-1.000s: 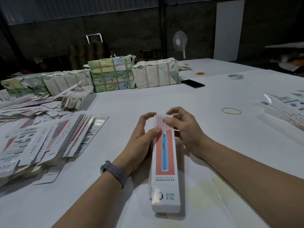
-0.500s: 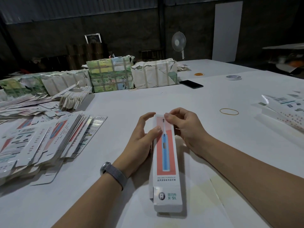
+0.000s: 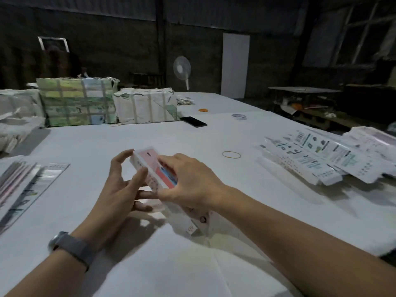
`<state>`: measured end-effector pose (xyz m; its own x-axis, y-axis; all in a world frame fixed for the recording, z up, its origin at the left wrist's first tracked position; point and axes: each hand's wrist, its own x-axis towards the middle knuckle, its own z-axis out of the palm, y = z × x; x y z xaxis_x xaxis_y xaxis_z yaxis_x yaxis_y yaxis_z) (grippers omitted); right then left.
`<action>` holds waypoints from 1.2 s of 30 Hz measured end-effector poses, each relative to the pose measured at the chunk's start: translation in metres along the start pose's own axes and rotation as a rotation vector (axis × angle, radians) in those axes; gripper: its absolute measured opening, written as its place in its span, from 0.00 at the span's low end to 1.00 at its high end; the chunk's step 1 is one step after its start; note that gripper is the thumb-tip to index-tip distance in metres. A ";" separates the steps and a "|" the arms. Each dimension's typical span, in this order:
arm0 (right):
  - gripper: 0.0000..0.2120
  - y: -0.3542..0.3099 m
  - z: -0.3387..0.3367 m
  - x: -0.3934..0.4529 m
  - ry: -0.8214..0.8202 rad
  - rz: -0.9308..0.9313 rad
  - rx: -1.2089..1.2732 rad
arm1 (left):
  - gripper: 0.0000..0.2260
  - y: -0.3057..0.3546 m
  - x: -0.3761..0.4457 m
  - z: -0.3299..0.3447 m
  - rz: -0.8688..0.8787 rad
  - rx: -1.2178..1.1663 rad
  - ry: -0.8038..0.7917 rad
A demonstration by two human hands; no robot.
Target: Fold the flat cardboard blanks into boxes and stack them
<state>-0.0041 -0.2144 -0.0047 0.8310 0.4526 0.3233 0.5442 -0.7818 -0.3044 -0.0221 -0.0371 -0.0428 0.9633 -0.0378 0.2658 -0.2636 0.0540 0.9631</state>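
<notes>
So the box (image 3: 157, 170) is folded up and off the table (image 3: 192, 138) at this point — a long thin red-and-white one, tilted with its far end up and its near end low toward the person. The right hand (image 3: 192, 183) is wrapped over the top of it, fingers curled across the printed face, and looks to be doing all the carrying. The left hand (image 3: 120, 185) sits just beside the box's left edge with fingers spread and loosely bent; the thumb and a fingertip seem to brush the side, but I can't tell for sure whether it's really gripping — looks more like steadying or letting go.

My guess is the folding on this one is done and it's headed for the pile of finished boxes (image 3: 317, 159) lying over on the right of the table, which would explain the one-handed hold from that side. The flat blanks (image 3: 27, 179) wait on the left, so grabbing the next one with the free left hand makes sense.

There's a rubber band (image 3: 231, 154) between the hands and that pile — probably for bundling.
</notes>
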 end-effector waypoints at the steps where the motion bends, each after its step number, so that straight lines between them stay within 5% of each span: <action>1: 0.36 0.009 -0.010 -0.005 0.020 0.045 -0.014 | 0.20 0.001 -0.001 0.003 -0.012 0.005 -0.033; 11: 0.09 0.171 -0.143 -0.067 0.022 0.637 -0.609 | 0.13 -0.001 -0.003 0.003 -0.071 0.157 -0.037; 14: 0.14 0.202 -0.152 -0.080 -0.024 0.685 -0.759 | 0.11 -0.001 -0.004 0.004 -0.082 0.183 -0.064; 20: 0.17 0.171 -0.115 -0.060 0.122 0.479 -0.575 | 0.13 0.002 -0.007 0.004 -0.100 0.213 -0.068; 25: 0.11 0.083 -0.046 -0.015 0.099 0.215 -0.080 | 0.12 0.005 -0.007 0.000 -0.067 0.332 -0.006; 30: 0.13 0.005 0.029 0.035 0.033 -0.049 0.175 | 0.09 0.004 -0.004 -0.015 0.050 0.697 0.153; 36: 0.15 -0.007 0.078 0.047 0.053 -0.073 0.329 | 0.10 0.003 0.003 -0.035 0.027 0.911 0.317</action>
<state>0.0402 -0.1548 -0.0573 0.7863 0.4725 0.3982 0.6169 -0.5643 -0.5486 -0.0179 -0.0021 -0.0404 0.8902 0.2303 0.3930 -0.0953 -0.7494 0.6552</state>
